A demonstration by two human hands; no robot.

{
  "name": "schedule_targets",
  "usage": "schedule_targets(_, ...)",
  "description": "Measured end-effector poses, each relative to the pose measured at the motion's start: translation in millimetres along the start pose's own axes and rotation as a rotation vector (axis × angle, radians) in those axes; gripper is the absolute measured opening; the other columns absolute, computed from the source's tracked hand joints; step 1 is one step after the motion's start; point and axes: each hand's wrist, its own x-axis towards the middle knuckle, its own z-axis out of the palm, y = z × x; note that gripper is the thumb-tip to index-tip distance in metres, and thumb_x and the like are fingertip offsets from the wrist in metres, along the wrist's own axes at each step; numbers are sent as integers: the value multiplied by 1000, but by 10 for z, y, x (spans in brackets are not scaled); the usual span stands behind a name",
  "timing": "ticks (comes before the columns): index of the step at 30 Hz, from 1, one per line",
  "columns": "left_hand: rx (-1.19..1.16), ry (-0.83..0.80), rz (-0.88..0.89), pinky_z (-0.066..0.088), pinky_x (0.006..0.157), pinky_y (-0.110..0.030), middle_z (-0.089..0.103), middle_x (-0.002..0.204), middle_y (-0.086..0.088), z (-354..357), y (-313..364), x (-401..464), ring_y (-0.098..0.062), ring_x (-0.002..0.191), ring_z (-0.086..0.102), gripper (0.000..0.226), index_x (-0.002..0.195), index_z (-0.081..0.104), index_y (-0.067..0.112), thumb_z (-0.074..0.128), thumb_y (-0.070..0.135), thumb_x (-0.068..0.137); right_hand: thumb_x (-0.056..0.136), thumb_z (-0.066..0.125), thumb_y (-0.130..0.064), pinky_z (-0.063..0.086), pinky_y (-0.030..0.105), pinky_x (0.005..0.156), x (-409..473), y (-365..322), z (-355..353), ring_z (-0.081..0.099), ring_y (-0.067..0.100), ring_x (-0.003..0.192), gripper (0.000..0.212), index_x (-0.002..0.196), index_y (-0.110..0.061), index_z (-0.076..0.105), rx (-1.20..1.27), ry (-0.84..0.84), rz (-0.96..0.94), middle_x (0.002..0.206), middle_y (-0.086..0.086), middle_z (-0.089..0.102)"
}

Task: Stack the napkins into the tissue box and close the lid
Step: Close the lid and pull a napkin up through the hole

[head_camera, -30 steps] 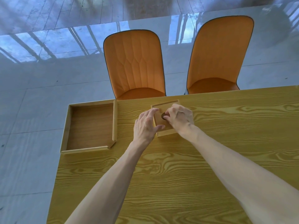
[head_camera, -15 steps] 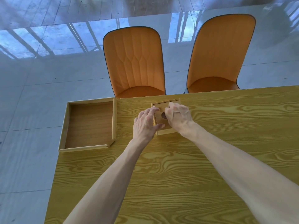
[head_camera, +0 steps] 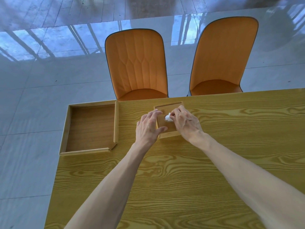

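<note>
A small wooden tissue box (head_camera: 166,128) with its lid on sits near the table's far edge. A tuft of white napkin (head_camera: 168,117) pokes up through the hole in the lid. My right hand (head_camera: 184,123) rests over the right side of the box, its fingertips pinching that napkin tuft. Against the box's left side lies my left hand (head_camera: 148,128), thumb along the front corner and fingers spread on the lid's left edge.
A shallow wooden tray (head_camera: 92,128), open at one corner, lies at the table's far left end. Two orange chairs (head_camera: 137,66) (head_camera: 221,60) stand behind the yellow wood-grain table (head_camera: 165,179). The table's left edge drops to a glossy tiled floor.
The dark hole in the lid now shows a white napkin tuft pulled up by my right fingers. My left hand has stayed on the box's left side.
</note>
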Motion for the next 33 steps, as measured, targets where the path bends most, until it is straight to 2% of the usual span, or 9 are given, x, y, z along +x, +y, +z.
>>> schedule_targets(7, -7, -5, -7, 38, 100, -41, 42, 151, 11, 13, -3, -1, -21, 135, 40, 65, 138, 46, 30, 73, 44, 81, 100, 51, -28, 58, 28, 66, -100, 79, 28, 63, 17, 85, 20, 105, -12, 62, 5, 55, -57, 102, 3, 58)
schedule_targets(11, -2, -4, -5, 39, 100, -41, 42, 151, 11, 11, -11, 0, -21, 135, 40, 65, 138, 46, 30, 73, 43, 80, 88, 65, -45, 58, 32, 64, -97, 111, 17, 63, 18, 88, 40, 116, -15, 64, 42, 59, -5, 103, 2, 58)
schedule_targets(13, -2, -7, -7, 39, 100, -41, 42, 151, 11, 11, -10, 1, -21, 136, 40, 65, 139, 46, 30, 73, 43, 81, 84, 69, -46, 56, 29, 63, -71, 96, 23, 64, 19, 85, 44, 116, -16, 67, 4, 48, 6, 99, 2, 58)
schedule_targets(21, 9, -15, -10, 39, 99, -41, 43, 150, 11, 13, -13, 8, -21, 135, 40, 65, 138, 46, 31, 72, 45, 81, 86, 71, -37, 44, 23, 55, -30, 12, 10, 65, 16, 76, 20, 96, -20, 76, 89, 142, 10, 91, -3, 64)
schedule_targets(26, 12, -16, -7, 39, 98, -41, 43, 150, 11, 17, -9, 13, -22, 135, 40, 65, 138, 45, 31, 73, 44, 81, 87, 72, -33, 42, 22, 52, -64, 61, -22, 60, 13, 67, 17, 93, -18, 77, 153, 220, -8, 87, -4, 63)
schedule_targets(30, 10, -19, -10, 39, 98, -41, 43, 151, 11, 10, -1, 11, -22, 136, 39, 64, 137, 46, 31, 73, 43, 81, 88, 70, -35, 48, 24, 48, -121, 96, -20, 55, 8, 61, 19, 93, -18, 76, 188, 261, -15, 86, -5, 63)
schedule_targets(33, 9, -22, -12, 39, 98, -41, 43, 151, 10, 2, 8, 11, -22, 136, 38, 64, 137, 46, 31, 73, 42, 81, 88, 71, -34, 43, 19, 48, -156, 122, -15, 51, 5, 58, 20, 94, -16, 77, 207, 286, -24, 87, -4, 63)
